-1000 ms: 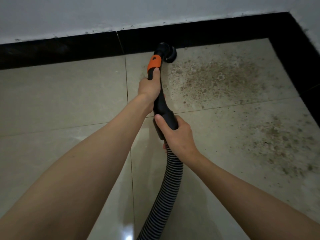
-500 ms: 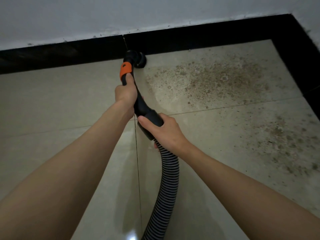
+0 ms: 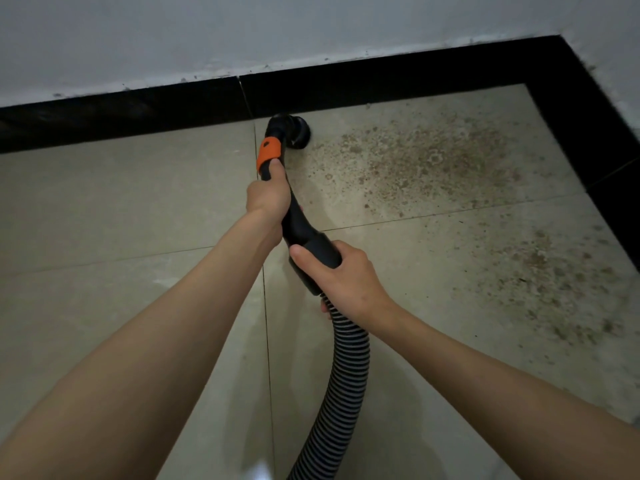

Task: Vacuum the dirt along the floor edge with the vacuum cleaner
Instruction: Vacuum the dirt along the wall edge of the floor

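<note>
A black vacuum wand with an orange band [image 3: 269,152] ends in a round brush head [image 3: 293,131] that sits on the tile against the black floor edge [image 3: 346,88]. My left hand [image 3: 268,199] grips the wand just below the orange band. My right hand [image 3: 341,271] grips the thick black cuff [image 3: 318,252] where the ribbed hose [image 3: 341,375] joins. Brown dirt [image 3: 426,161] is scattered on the tile right of the brush head. A second patch of dirt [image 3: 554,282] lies nearer the right side.
Beige floor tiles [image 3: 121,209] stretch to the left. A white wall [image 3: 277,32] rises above the black border, which turns a corner at the upper right [image 3: 588,109]. The hose trails down to the bottom of the view.
The brush head swept left along the black edge from the dirt patch to the tile joint, then came slightly back right. Both hands kept their grip.
</note>
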Demonstrator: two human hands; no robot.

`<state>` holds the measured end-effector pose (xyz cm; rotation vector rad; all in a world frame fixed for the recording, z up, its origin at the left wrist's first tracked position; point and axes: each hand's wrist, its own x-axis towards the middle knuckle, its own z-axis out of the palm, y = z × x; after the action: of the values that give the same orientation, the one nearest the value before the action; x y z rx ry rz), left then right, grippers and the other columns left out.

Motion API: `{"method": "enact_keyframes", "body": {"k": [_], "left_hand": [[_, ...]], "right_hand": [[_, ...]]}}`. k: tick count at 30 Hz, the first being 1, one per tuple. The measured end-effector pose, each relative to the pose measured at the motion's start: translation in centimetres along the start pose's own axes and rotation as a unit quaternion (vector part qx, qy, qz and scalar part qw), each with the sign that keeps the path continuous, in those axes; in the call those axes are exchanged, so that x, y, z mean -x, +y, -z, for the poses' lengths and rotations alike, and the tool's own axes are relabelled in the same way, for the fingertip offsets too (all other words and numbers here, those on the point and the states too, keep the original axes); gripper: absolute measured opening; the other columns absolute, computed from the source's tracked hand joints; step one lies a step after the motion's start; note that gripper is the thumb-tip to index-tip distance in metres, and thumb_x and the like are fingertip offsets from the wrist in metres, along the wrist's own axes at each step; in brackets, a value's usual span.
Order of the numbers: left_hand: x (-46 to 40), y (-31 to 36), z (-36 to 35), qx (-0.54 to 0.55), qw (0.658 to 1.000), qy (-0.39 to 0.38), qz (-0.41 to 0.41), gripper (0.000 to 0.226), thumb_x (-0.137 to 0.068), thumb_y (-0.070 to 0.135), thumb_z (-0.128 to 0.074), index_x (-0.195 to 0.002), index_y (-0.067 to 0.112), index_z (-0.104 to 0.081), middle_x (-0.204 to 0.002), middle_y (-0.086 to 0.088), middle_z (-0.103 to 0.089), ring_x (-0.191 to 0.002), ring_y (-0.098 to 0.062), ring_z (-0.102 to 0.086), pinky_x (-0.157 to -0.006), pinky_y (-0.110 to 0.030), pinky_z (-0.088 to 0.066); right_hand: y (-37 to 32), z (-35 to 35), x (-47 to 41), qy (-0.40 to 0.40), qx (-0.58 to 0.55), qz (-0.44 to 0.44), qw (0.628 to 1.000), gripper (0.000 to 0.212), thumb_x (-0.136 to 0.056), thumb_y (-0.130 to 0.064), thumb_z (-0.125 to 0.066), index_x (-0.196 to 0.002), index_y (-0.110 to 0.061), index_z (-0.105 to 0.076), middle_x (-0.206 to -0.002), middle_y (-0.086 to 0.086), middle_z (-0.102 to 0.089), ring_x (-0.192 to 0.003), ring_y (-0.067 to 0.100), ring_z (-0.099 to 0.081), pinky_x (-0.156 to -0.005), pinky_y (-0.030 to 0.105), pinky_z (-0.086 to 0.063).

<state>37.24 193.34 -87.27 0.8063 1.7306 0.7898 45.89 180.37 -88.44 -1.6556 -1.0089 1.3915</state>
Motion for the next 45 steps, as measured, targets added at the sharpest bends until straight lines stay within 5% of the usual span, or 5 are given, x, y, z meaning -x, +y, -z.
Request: {"method": "enact_keyframes", "body": {"k": [8, 13, 30, 33, 45], "left_hand": [[1.7, 0.8, -3.7, -0.027, 0.997, -0.079, 0.005, 0.043, -0.097, 0.049, -0.040, -0.105, 0.007, -0.047, -0.081, -0.008, -0.055, -0.070, -0.022, -0.056, -0.069, -0.032, -0.053], [1.8, 0.7, -4.9, -0.046, 0.996, -0.078, -0.004, 0.045, -0.097, 0.050, -0.039, -0.107, 0.007, -0.048, -0.088, -0.009, -0.056, -0.081, -0.025, -0.058, -0.084, -0.038, -0.054], [0.1, 0.2, 1.5, -0.055, 0.997, 0.046, 0.009, 0.041, -0.098, 0.049, -0.034, -0.101, 0.009, -0.041, -0.092, -0.013, -0.059, -0.096, -0.032, -0.063, -0.088, -0.043, -0.053], [0.5, -0.2, 2.1, -0.049, 0.998, 0.045, 0.017, 0.047, -0.098, 0.050, -0.034, -0.115, 0.007, -0.046, -0.109, -0.018, -0.061, -0.100, -0.034, -0.062, -0.092, -0.044, -0.051], [3.3, -1.7, 1.7, -0.015, 0.999, -0.015, 0.043, 0.056, -0.098, 0.049, -0.033, -0.127, 0.003, -0.043, -0.118, -0.019, -0.058, -0.108, -0.035, -0.058, -0.096, -0.046, -0.049]], "right_hand": [[0.8, 1.9, 0.8, 0.080, 0.009, -0.003, 0.997, 0.038, -0.075, -0.061, -0.067, -0.082, -0.025, -0.056, -0.072, -0.002, -0.062, -0.042, 0.006, -0.059, -0.042, 0.024, -0.052], [1.0, 2.7, 0.8, 0.084, -0.009, -0.002, 0.996, 0.036, -0.075, -0.059, -0.068, -0.080, -0.026, -0.056, -0.070, -0.003, -0.061, -0.039, 0.006, -0.058, -0.039, 0.019, -0.046], [-1.0, -0.1, 0.0, -0.058, -0.001, -0.012, 0.998, 0.041, -0.080, -0.059, -0.066, -0.084, -0.019, -0.059, -0.070, 0.000, -0.062, -0.041, 0.012, -0.058, -0.041, 0.022, -0.047], [-1.1, 0.1, 0.5, -0.073, 0.004, -0.009, 0.997, 0.041, -0.080, -0.059, -0.065, -0.084, -0.019, -0.059, -0.070, 0.000, -0.062, -0.040, 0.009, -0.057, -0.040, 0.021, -0.044], [-0.4, 1.1, 3.5, -0.040, 0.055, -0.013, 0.998, 0.043, -0.078, -0.062, -0.063, -0.084, -0.020, -0.058, -0.067, 0.000, -0.063, -0.039, 0.011, -0.058, -0.041, 0.022, -0.046]]}}
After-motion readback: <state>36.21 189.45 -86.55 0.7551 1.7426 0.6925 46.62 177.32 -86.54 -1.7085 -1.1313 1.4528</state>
